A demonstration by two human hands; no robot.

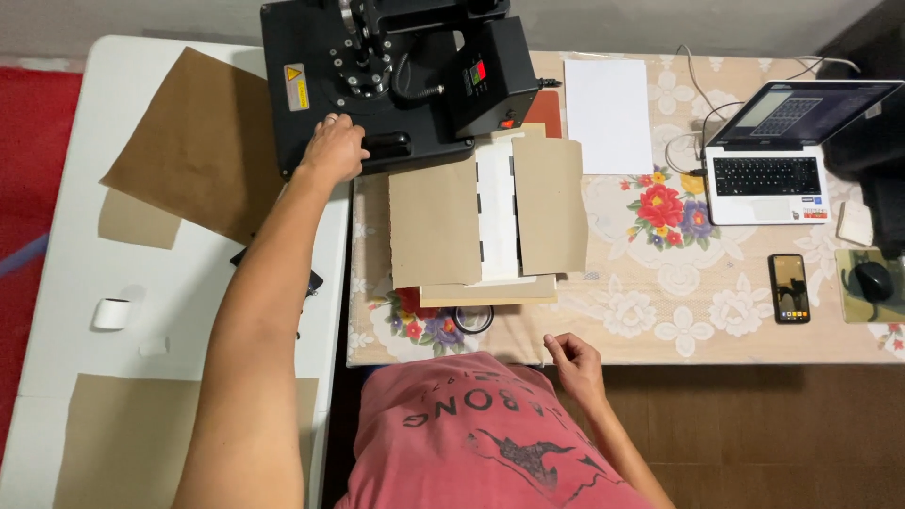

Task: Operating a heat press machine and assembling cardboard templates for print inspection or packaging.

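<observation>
Matt black metal heat press (377, 85); matt brown paper sheets (436, 222); floral cloth tablecloth (660, 283).

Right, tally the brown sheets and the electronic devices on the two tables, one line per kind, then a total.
Brown sheets: 5, namely dark sheet, pale piece, bottom-left sheet, and two tan sheets
Heat press: 1
Laptop: 1
Phone: 1
Mouse: 1
Total: 9

Bright, even overhead light fills the view, sharp and in focus throughout. The white tabletop (66, 283) at nine o'clock is nearly washed out. Soft shadows fall beneath the black heat press (396, 75) at twelve o'clock. The laptop (778, 151) screen at two o'clock shows pale glare.
</observation>
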